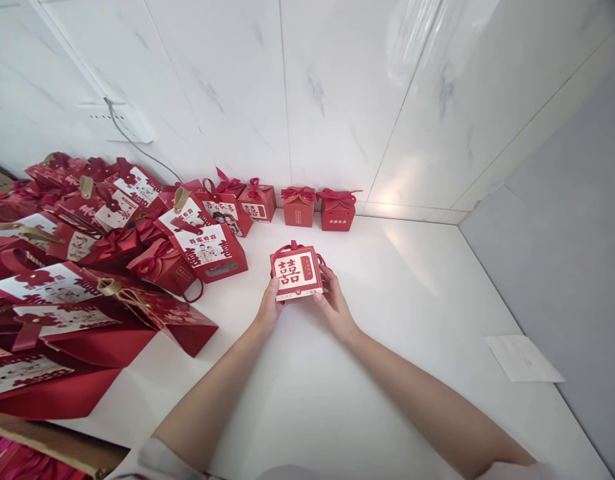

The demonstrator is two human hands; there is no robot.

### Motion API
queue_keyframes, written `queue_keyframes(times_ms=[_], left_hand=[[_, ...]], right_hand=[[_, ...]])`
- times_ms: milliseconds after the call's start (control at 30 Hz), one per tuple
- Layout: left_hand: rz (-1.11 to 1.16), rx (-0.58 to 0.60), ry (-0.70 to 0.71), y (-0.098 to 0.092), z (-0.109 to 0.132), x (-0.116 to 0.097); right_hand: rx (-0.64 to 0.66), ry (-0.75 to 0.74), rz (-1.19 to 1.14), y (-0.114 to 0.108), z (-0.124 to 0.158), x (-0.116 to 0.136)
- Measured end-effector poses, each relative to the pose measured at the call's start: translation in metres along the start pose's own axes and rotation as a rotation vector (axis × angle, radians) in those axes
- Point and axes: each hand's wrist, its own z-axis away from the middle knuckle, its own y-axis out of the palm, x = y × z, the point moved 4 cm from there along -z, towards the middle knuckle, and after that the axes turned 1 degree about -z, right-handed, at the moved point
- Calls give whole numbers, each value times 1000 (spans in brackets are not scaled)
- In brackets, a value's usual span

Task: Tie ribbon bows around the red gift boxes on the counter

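Note:
Between my two hands is a small red gift box (296, 272) with a white front panel, bold red characters and a red ribbon on top. My left hand (270, 303) grips its lower left side, thumb on the front edge. On the lower right, my right hand (334, 303) closes around it, fingers behind and thumb at the front corner. Behind it by the wall stand two red boxes with ribbon bows, a left one (298, 208) and a right one (336, 212). Whether the held box touches the table is hard to see.
Many red gift boxes and bags (62, 287) crowd the white table (397, 313) on the left. A cardboard box (62, 443) with red ribbons sits at the lower left. A white paper (523, 358) lies at the right edge. A cable (137, 148) runs from a wall socket.

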Motion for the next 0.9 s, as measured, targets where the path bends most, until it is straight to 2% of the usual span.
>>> queue_keyframes(times_ms=[200, 267, 333, 433, 533, 633, 700, 800, 900], left_hand=[[-49, -15, 10, 2, 2, -1], [-135, -68, 99, 7, 8, -5], [-253, -120, 248, 12, 15, -12], [-315, -72, 350, 20, 21, -12], [-195, 14, 252, 20, 20, -7], [1, 62, 11, 19, 17, -4], [113, 116, -132, 22, 17, -7], [179, 161, -214, 26, 18, -13], [199, 168, -228, 25, 18, -15]], right_hand=[[-27, 13, -2, -1, 1, 1], [-91, -14, 36, -3, 3, 4], [-176, -75, 125, -5, 5, 9], [-245, -197, 299, -6, 8, 16], [-181, -303, 379, -1, 11, 21], [-97, -367, 372, 2, 15, 26], [-93, -395, 380, 1, 17, 28], [-127, -401, 391, -3, 16, 28], [-150, -366, 380, -5, 15, 26]])
